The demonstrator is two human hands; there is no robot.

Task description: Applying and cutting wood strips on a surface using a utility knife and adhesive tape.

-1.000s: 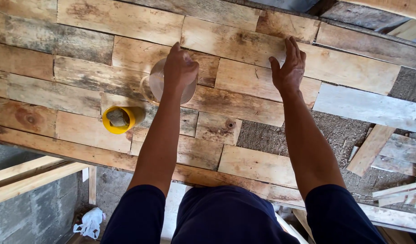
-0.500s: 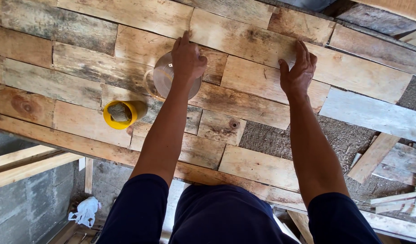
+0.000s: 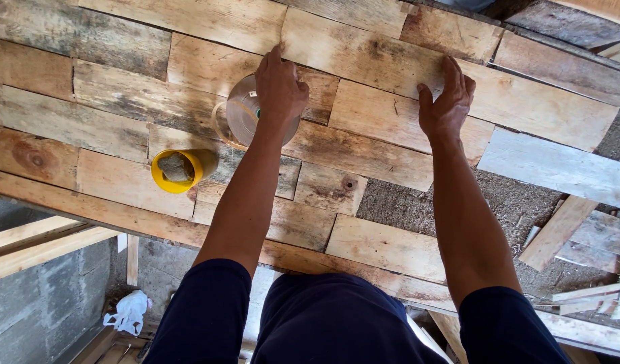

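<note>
My left hand (image 3: 281,84) lies flat on the wooden planks, fingers pointing away from me. Its wrist passes over a clear round plastic jug (image 3: 239,118) that lies on the boards; the hand hides the jug's far side. My right hand (image 3: 447,101) presses palm down on a pale plank (image 3: 384,118), fingers spread onto the long board (image 3: 364,50) above it. Neither hand grips anything. A yellow cup (image 3: 176,170) with grey material inside lies on its side to the left of my left forearm.
The surface is a patchwork of rough boards (image 3: 87,121). At the right an uncovered patch of coarse brown board (image 3: 505,209) shows, with loose offcuts (image 3: 559,229) on it. Below the near edge are a grey block wall (image 3: 34,310) and a white plastic bag (image 3: 129,311).
Both hands stay pressed on the same boards. The view has shifted slightly and the right hand sits a little lower on its plank.
</note>
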